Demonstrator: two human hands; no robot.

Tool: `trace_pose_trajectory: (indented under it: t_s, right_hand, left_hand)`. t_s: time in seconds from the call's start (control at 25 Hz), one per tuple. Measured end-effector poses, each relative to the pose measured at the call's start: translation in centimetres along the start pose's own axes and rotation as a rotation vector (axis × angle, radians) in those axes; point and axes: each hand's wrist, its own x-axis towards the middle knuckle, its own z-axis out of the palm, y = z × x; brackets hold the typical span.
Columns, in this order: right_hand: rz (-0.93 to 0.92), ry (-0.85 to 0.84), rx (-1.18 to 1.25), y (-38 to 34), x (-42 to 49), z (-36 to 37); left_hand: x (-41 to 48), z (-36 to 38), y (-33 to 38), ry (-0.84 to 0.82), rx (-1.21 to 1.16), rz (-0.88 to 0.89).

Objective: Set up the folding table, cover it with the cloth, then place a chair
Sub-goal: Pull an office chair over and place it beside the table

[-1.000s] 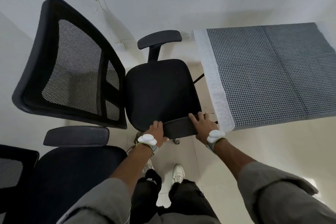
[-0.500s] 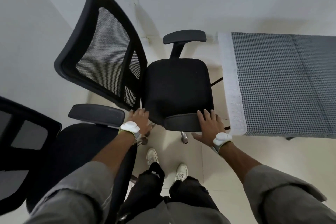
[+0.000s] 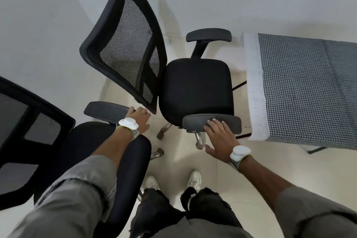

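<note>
- Fingers (image 3: 216, 127) of the right hand (image 3: 220, 139) are lying straight and slightly apart on the near armrest (image 3: 232, 123) of the black mesh-back chair (image 3: 196, 87), with the thumb splaying out below and nothing being gripped.
- Left hand (image 3: 139, 120) is reaching between this chair's backrest corner and the armrest (image 3: 104, 109) of a second chair (image 3: 87, 147). Its fingers are bending over that armrest's end, but I cannot tell whether they are gripping it.
- The mesh-back chair is standing on the tiled floor (image 3: 179, 160) just beside the folding table (image 3: 317, 149), seat front facing it.
- The checked cloth (image 3: 309, 87) is covering the tabletop, its white border hanging over the end nearest the chair.
</note>
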Motion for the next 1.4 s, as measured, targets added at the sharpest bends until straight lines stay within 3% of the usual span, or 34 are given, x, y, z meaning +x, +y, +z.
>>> trace_pose_trajectory:
  t_s: [0.24,0.4,0.6,0.88,1.04,1.16,1.28,1.4]
  right_hand:
    - [0.015,0.0,0.011,-5.1,-0.8,-2.0]
    - [0.011,-0.027,-0.004,-10.9,-1.4,-1.5]
    - [-0.026,-0.013,-0.001,-17.0,-2.0,-0.9]
    - [-0.025,0.049,0.023,-15.4,-6.2,-0.3]
    - [-0.046,0.02,0.015,-13.0,-8.9,1.0]
    - [-0.104,-0.032,0.033,-13.2,-10.1,2.6]
    - [-0.211,-0.082,0.035,-15.2,-11.2,3.7]
    - [-0.293,-0.016,0.005,-18.1,-12.5,3.4]
  left_hand:
    - [-1.7,1.6,0.0,0.133,-0.131,0.077]
    - [-3.8,4.2,-5.8,0.061,-0.244,0.004]
    - [-5.2,4.2,-3.3,0.019,-0.2,0.05]
    - [-10.4,6.9,3.7,-0.023,-0.172,0.2]
    - [-14.5,9.4,7.4,-0.116,-0.173,0.191]
    - [-16.9,10.9,8.4,-0.091,-0.17,0.187]
    - [-19.6,12.8,10.0,0.004,-0.313,0.101]
    - [-21.4,14.0,11.0,0.122,-0.489,-0.281]
